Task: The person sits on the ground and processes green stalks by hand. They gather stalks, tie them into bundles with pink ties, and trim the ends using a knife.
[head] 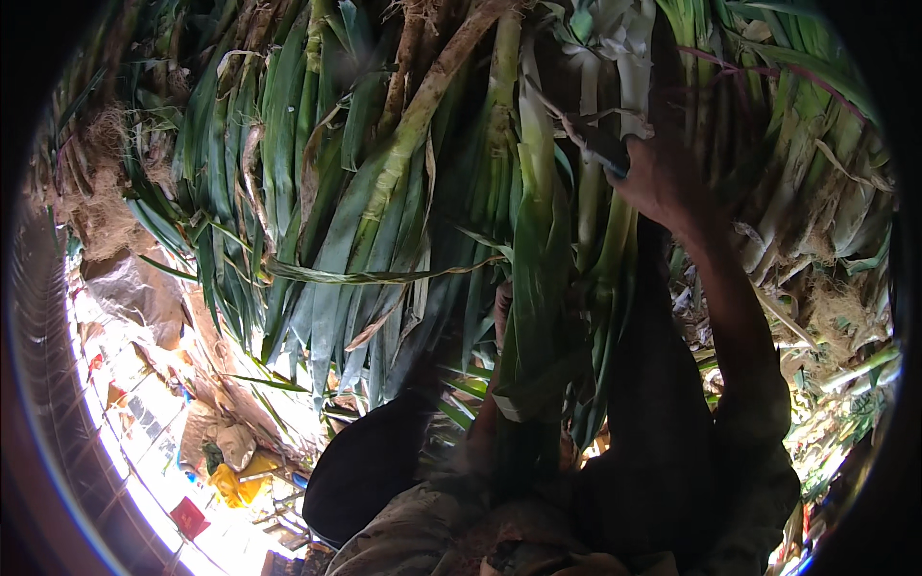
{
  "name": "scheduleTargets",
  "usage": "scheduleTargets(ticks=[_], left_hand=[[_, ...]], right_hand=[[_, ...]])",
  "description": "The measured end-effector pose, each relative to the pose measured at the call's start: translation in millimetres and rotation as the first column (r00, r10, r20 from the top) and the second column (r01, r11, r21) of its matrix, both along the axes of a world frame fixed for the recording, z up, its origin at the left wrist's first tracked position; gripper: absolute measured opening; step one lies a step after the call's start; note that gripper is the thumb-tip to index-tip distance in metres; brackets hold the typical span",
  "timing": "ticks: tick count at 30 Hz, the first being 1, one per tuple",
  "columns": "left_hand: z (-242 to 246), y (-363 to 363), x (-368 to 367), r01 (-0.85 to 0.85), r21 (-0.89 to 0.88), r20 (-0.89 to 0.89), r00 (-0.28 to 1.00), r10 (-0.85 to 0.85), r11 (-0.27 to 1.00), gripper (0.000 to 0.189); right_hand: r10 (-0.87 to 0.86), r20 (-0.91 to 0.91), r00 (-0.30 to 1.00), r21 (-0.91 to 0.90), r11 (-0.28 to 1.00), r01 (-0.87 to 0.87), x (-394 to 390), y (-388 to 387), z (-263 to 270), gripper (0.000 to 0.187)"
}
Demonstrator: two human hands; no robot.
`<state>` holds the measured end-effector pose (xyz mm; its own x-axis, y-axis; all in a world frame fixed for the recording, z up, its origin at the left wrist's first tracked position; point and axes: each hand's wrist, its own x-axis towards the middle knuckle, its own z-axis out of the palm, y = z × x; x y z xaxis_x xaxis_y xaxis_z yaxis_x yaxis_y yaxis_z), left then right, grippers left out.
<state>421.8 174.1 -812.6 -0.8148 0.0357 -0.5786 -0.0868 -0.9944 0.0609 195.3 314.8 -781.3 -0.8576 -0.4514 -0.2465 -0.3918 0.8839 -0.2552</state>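
My right hand (659, 183) is closed around a small dark-handled tool (603, 150), which looks like a knife and points up and to the left. Its tip lies near the pale stem of a leek (536, 209). The leek's broad green leaves hang down between my knees. From behind these leaves, part of my left hand (503, 306) shows, gripping the leek; most of its fingers are hidden. Just right of that leek stand more pale leek stems (589, 169), below my right hand. White peeled layers (623, 43) sit at their top.
Piled leeks (288, 144) with roots and soil fill the left and back. More leeks (799, 173) lie at the right, some with pinkish ties. Litter, including a yellow plastic piece (241, 484) and a red packet (189, 518), covers the bright ground at lower left.
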Motion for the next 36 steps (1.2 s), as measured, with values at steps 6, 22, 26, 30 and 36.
scheduleTargets(ticks=[6, 22, 26, 30, 36], left_hand=[[27.4, -0.9, -21.4, 0.177, 0.083, 0.04, 0.983, -0.18, 0.981, 0.057], [83.8, 4.2, -94.1, 0.472, -0.571, 0.746, 0.64, -0.185, -0.672, 0.099], [82.5, 5.4, -99.5, 0.52, -0.476, 0.814, 0.566, -0.131, -0.709, 0.095], [85.4, 10.2, -95.0, 0.559, -0.508, 0.822, 0.541, -0.175, -0.656, 0.093], [90.8, 4.9, -89.1, 0.614, -0.554, 0.82, 0.519, -0.241, -0.563, 0.091]], right_hand=[[-0.24, 0.211, 0.948, 0.126, 0.968, 0.217, -53.5, -0.9, -25.9, 0.032], [-0.22, 0.592, 0.775, -0.22, 0.881, 0.418, 94.3, 69.2, 70.8, 0.041], [-0.269, 0.555, 0.787, -0.118, 0.911, 0.395, 93.6, 62.7, 55.4, 0.037], [-0.335, 0.518, 0.787, -0.046, 0.908, 0.417, 87.0, 53.2, 46.3, 0.035], [-0.317, 0.442, 0.839, -0.125, 0.905, 0.407, 77.9, 37.3, 21.6, 0.032]])
